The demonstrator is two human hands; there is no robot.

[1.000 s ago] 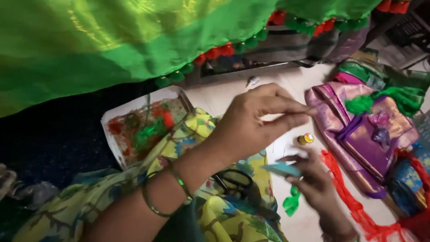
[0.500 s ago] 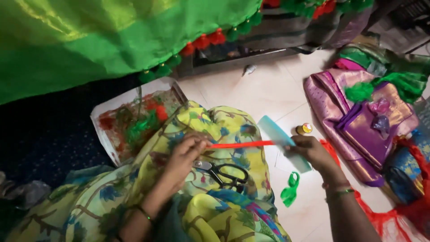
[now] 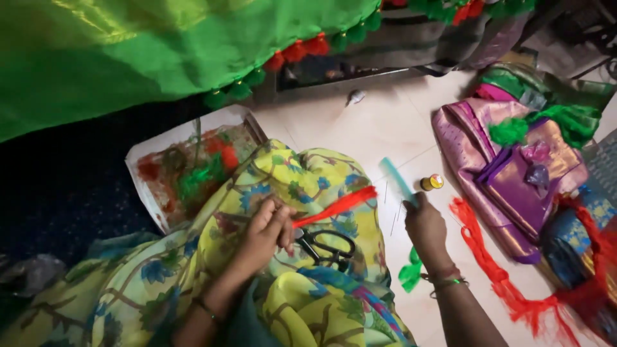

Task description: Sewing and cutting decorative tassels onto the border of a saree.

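Evidently a red thread bundle [image 3: 337, 205] is being readied for combing, as far as can be judged: it is pinched at one end by the left hand [image 3: 267, 231], whose fingers are closed together on it, and its free end fans out to the right above the knee. It lies over the yellow floral cloth [image 3: 289, 186] on the lap, just above the black scissors [image 3: 328, 247]. The right hand [image 3: 424, 228] is closed around the handle of a teal comb [image 3: 398, 183], whose teeth point away over the floor [image 3: 379, 128], a little apart from the thread. The next move would seem to call for the comb to be brought across to the loose end while the pinch is kept firm.

The left forearm is bent inward across the lap, wrist low, knuckles up. The right arm is stretched forward, bangles at the wrist, palm down.
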